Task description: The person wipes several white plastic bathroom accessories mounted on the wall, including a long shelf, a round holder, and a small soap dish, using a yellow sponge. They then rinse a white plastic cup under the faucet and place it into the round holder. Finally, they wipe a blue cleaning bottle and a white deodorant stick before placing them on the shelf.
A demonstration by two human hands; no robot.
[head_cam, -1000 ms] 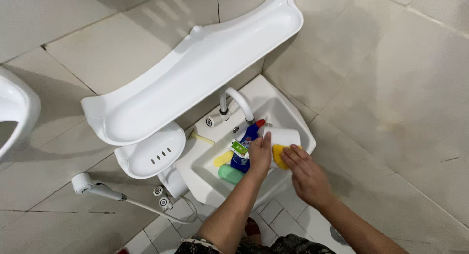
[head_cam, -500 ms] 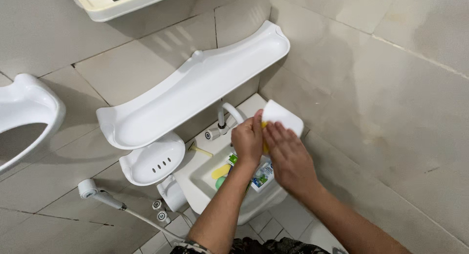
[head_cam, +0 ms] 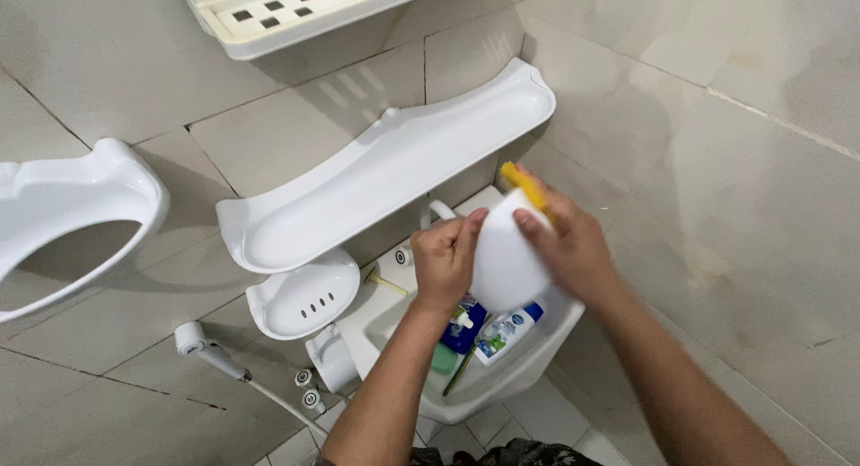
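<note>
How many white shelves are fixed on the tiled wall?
3: a long curved shelf above the sink, a perforated shelf at the top edge, and a small soap dish below the long one. Others may lie outside view.

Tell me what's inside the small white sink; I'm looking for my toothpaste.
In the sink lie a blue bottle, a white tube and something green. Both hands and the white object they hold cover the rest of the basin.
</note>
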